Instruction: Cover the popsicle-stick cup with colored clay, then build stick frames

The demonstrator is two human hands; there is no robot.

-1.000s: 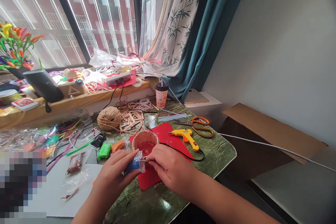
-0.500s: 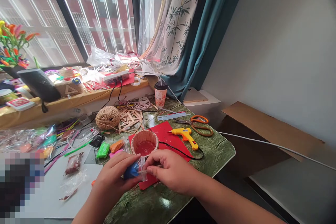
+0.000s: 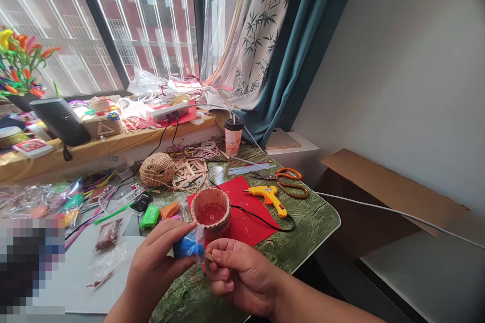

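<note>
My left hand (image 3: 161, 255) is closed around a clear plastic bag of blue modelling clay (image 3: 188, 245), its open end turned to the right. My right hand (image 3: 242, 270) pinches a short wooden stick (image 3: 208, 256) between thumb and forefinger. The stick's far end meets the blue clay at the bag's mouth; I cannot tell how deep it goes. Just beyond both hands, a round pot edged with wooden sticks (image 3: 210, 207) stands on a red sheet (image 3: 248, 212).
A yellow glue gun (image 3: 267, 196) lies right of the pot, its black cord looping beside it. Behind are scissors (image 3: 290, 181), a paper cup (image 3: 233, 139) and a twine ball (image 3: 157, 170). Green clay (image 3: 150, 216), orange clay (image 3: 170, 209) and a brown clay packet (image 3: 108, 234) lie left.
My right hand has turned and drawn down a little, and the stick in its fingers now shows. The bag has shifted slightly left, with blue clay bulging at its mouth.
</note>
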